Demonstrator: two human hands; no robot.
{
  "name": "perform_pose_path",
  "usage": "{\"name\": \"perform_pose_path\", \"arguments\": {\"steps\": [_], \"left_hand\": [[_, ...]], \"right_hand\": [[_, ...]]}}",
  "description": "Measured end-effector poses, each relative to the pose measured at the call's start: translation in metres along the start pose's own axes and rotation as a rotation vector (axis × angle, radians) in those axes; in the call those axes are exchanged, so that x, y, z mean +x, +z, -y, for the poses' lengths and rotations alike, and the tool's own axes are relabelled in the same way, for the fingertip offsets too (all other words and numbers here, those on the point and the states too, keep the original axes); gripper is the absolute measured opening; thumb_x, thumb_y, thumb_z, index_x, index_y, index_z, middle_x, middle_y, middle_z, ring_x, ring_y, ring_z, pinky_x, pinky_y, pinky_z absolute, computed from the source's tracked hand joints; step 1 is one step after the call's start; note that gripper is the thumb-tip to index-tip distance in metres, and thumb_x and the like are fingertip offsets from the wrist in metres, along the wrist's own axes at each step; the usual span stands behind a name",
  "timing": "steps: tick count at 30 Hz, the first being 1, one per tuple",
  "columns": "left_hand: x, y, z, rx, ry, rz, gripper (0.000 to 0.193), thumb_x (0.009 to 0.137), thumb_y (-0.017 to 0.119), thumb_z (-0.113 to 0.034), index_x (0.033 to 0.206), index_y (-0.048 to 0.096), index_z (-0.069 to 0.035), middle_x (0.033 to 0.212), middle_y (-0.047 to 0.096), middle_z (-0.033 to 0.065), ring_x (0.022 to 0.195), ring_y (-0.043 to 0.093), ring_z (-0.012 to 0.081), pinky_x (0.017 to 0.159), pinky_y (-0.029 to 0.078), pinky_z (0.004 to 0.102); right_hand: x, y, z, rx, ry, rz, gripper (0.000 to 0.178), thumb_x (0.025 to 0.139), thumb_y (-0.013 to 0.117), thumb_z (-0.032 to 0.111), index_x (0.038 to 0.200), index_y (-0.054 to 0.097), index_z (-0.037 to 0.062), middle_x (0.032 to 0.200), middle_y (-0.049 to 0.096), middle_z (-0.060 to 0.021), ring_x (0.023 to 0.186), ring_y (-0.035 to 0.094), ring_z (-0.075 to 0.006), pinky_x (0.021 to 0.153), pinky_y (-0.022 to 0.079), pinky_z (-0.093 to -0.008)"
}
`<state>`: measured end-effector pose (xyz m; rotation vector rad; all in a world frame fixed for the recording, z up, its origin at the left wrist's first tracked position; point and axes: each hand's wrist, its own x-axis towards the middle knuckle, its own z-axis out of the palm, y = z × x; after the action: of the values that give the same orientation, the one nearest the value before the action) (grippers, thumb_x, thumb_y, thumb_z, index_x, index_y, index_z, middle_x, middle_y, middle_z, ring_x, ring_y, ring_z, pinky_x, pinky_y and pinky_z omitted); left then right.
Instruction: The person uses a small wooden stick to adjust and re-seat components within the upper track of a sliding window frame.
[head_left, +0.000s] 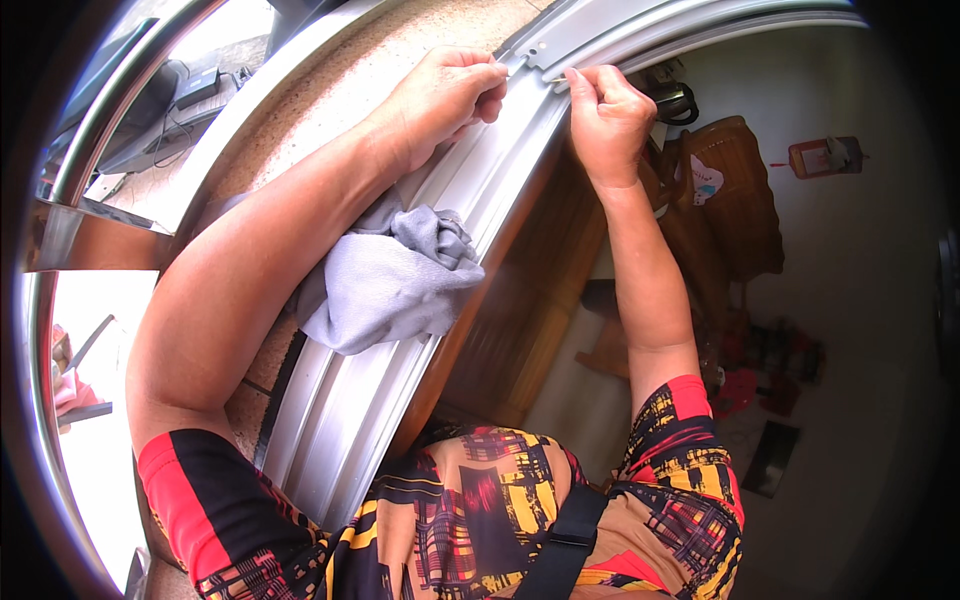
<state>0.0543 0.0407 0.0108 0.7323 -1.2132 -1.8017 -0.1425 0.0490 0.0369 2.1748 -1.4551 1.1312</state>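
both hands are curled with fingertips pinched on the grey metal window track [470, 210]: the left hand [445, 100] grips its near edge, the right hand [605, 120] just beside it at the far rail. a crumpled grey cloth [390, 285] lies on the track under the left forearm, beside the speckled stone sill [340, 90].

I've got one view only, the head camera, left of the pair worn on the person's head. It looks down along both forearms, which enter from the lower edge, onto a metal window track [470, 200] close in front. It's very near (fisheye bends the track into an arc). Left shows bright outdoors, right the room floor far below.
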Motion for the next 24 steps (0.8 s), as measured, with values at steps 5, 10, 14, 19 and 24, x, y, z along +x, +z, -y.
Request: {"name": "perform_pose_path", "arguments": {"steps": [5,10,14,19,24], "left_hand": [[0.002,-0.003,0.002,0.004,0.005,0.007,0.023,0.095,0.050,-0.019,0.075,0.055,-0.010,0.063,0.049,-0.0029,0.046,0.029,0.0005,0.040,0.020,0.0170],[0.000,-0.001,0.000,0.011,0.002,0.005,0.023,0.095,0.049,-0.020,0.075,0.055,-0.010,0.063,0.049,-0.0029,0.046,0.028,0.0004,0.040,0.020,0.0172],[0.002,-0.001,0.002,0.022,0.021,0.020,0.024,0.095,0.049,-0.020,0.074,0.055,-0.010,0.062,0.048,-0.0030,0.045,0.028,0.0003,0.039,0.020,0.0173],[0.002,-0.002,0.002,0.020,0.011,0.008,0.024,0.095,0.049,-0.019,0.075,0.055,-0.010,0.062,0.049,-0.0032,0.045,0.028,0.0001,0.039,0.019,0.0174],[0.007,-0.007,0.007,-0.012,0.014,0.014,0.019,0.087,0.054,-0.020,0.074,0.061,-0.008,0.060,0.057,0.0007,0.045,0.040,0.0050,0.042,0.029,0.0219]], "right_hand": [[0.004,-0.002,0.000,-0.014,-0.043,-0.035,0.014,0.077,0.070,0.008,0.069,0.060,0.0047,0.064,0.061,-0.0126,0.058,0.060,-0.0319,0.052,0.046,-0.0354],[0.000,0.005,-0.003,0.009,-0.007,0.000,0.013,0.077,0.070,0.009,0.070,0.061,0.0048,0.064,0.062,-0.0125,0.058,0.060,-0.0324,0.053,0.047,-0.0355],[-0.001,0.004,-0.005,0.067,0.068,0.035,0.013,0.078,0.071,0.008,0.069,0.062,0.0033,0.059,0.059,-0.0118,0.051,0.057,-0.0264,0.051,0.045,-0.0323],[0.001,-0.004,-0.002,0.279,0.277,0.081,0.013,0.079,0.070,0.006,0.071,0.063,-0.0008,0.050,0.052,-0.0038,0.049,0.049,-0.0080,0.049,0.040,-0.0257],[0.005,-0.021,0.024,0.435,0.359,0.062,0.012,0.084,0.066,0.001,0.073,0.064,-0.0010,0.053,0.052,0.0051,0.048,0.042,0.0002,0.043,0.031,-0.0179]]}}
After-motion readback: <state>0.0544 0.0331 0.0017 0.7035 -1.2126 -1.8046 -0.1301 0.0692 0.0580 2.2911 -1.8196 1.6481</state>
